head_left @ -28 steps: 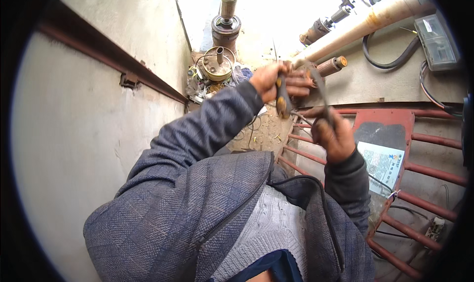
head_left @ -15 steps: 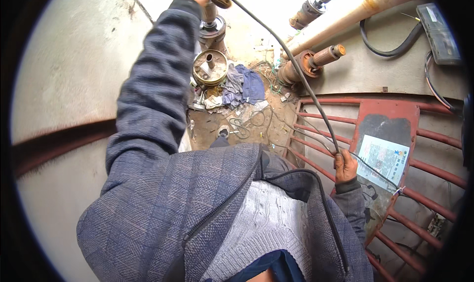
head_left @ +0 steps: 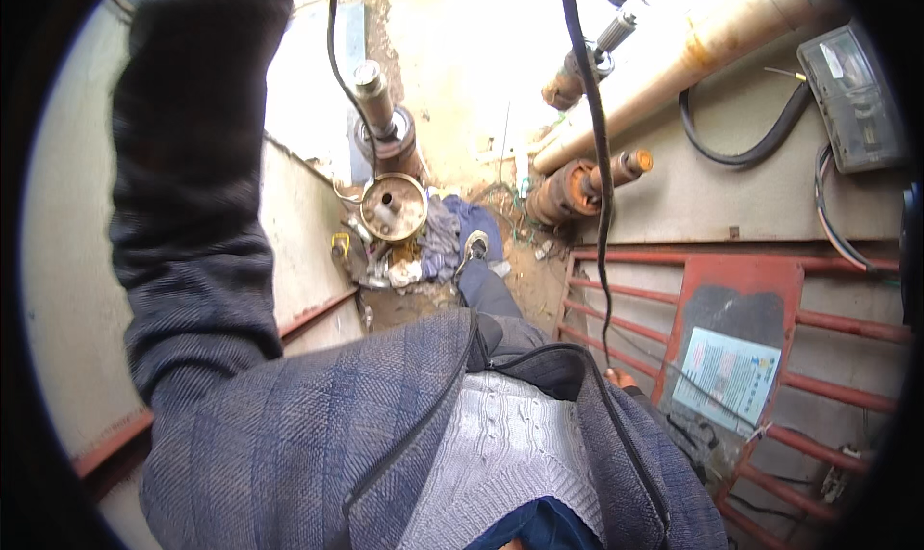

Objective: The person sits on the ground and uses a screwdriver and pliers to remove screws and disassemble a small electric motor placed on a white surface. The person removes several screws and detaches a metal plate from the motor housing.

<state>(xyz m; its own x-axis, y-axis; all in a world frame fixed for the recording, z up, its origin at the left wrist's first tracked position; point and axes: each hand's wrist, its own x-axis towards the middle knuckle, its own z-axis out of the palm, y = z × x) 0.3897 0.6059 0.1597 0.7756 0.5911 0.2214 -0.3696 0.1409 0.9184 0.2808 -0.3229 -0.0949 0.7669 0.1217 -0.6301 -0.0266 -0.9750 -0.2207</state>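
Observation:
My left arm (head_left: 197, 184) is raised up the left side; its hand is out of view beyond the top. My right hand (head_left: 619, 379) is low at the right, mostly hidden by my jacket, with its fingers on a black cable (head_left: 601, 194). That cable runs from the top edge down to this hand, beside the red barred frame (head_left: 741, 266). A thinner dark wire (head_left: 339, 74) hangs from the top toward a round metal drum (head_left: 417, 205) with a short pipe at its centre.
Cylindrical metal units (head_left: 385, 107) stand on the floor, one rusty (head_left: 568, 194). A long pale pipe (head_left: 731, 40) crosses the upper right, near a clear plastic case (head_left: 847, 93) and thick hose (head_left: 731, 155). Cloths (head_left: 476, 213) lie by my foot (head_left: 475, 247); a wall (head_left: 87, 261) is left.
My left arm has swung up and leftward, taking its hand and the tool out of the top of the picture. My right hand has moved lower. My foot has stepped forward among the cloths.

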